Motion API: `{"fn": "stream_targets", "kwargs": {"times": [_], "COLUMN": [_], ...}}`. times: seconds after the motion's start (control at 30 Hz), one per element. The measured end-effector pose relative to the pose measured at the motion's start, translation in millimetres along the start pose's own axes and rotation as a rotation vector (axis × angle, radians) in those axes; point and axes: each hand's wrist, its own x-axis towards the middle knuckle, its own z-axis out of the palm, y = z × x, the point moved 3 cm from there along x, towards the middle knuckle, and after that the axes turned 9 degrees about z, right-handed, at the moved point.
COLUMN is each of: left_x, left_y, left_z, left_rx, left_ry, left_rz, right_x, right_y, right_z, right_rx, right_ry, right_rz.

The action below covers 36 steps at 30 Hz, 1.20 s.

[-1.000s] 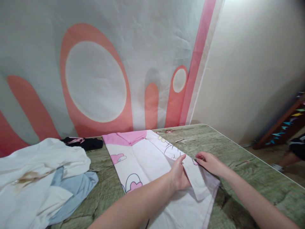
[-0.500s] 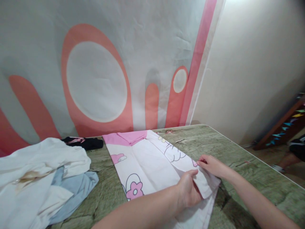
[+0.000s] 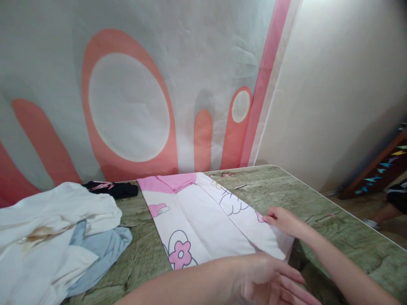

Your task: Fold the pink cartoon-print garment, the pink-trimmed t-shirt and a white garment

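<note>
A white cloth (image 3: 203, 224) with a pink far end and cartoon prints of a flower and line drawings lies flat, its right side folded inward in a long strip. My right hand (image 3: 282, 220) is closed in a pinch on the cloth's right edge, by a small pink print. Over the near end of the cloth, my left hand (image 3: 273, 279) is turned palm up with its fingers stretched out to the right, holding nothing. My left forearm and hand hide the cloth's near edge.
To the left lie a heap of white clothing (image 3: 60, 212) with a brown stain, a light blue garment (image 3: 98, 254) and a black item (image 3: 122, 190). The wood-patterned table (image 3: 254, 182) meets a printed wall hanging. At the far right a person's leg (image 3: 388, 207) shows.
My left hand has let go of the folded flap and moved down and right, its fingers opening out. The flap now lies flatter. My right hand stays almost in place.
</note>
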Motion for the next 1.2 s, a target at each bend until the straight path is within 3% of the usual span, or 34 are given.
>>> {"fn": "stream_targets", "kwargs": {"times": [0.07, 0.23, 0.3, 0.37, 0.47, 0.57, 0.67, 0.73, 0.8, 0.93, 1.1, 1.2], "left_x": [-13, -40, -46, -48, -47, -46, -46, -45, -44, -42, -43, -45], "left_y": [16, 76, 85, 83, 74, 68, 67, 66, 63, 58, 54, 52], "left_z": [0, -34, -46, -57, -65, -62, -57, -53, -50, -51, -54, -53], "left_rx": [0.267, 1.436, 1.784, 1.963, 2.056, 2.075, 2.062, 2.067, 2.082, 2.063, 1.935, 1.916], "left_ry": [-0.041, 0.425, 0.502, 0.518, 0.49, 0.452, 0.443, 0.42, 0.374, 0.325, 0.32, 0.297], "left_rz": [0.094, 0.549, 0.589, 0.538, 0.425, 0.369, 0.384, 0.421, 0.444, 0.443, 0.494, 0.491], "right_x": [1, 3, 3, 1, -2, -7, -14, -18, -20, -20, -16, -10], "right_y": [2, 4, 6, 8, 10, 0, -30, -51, -63, -60, -44, -49], "right_z": [-1, 2, 3, 2, -4, -14, -13, -4, 7, 21, 19, 15], "right_rx": [-0.011, -0.006, -0.005, -0.012, -0.049, -0.124, -0.063, 0.021, 0.046, -0.065, -0.157, -0.162], "right_ry": [-0.001, -0.003, -0.006, -0.014, -0.02, 0.106, 0.236, 0.191, 0.087, -0.04, -0.021, -0.014], "right_rz": [-0.004, -0.028, -0.044, -0.05, -0.004, 0.033, -0.22, -0.445, -0.556, -0.498, -0.404, -0.356]}}
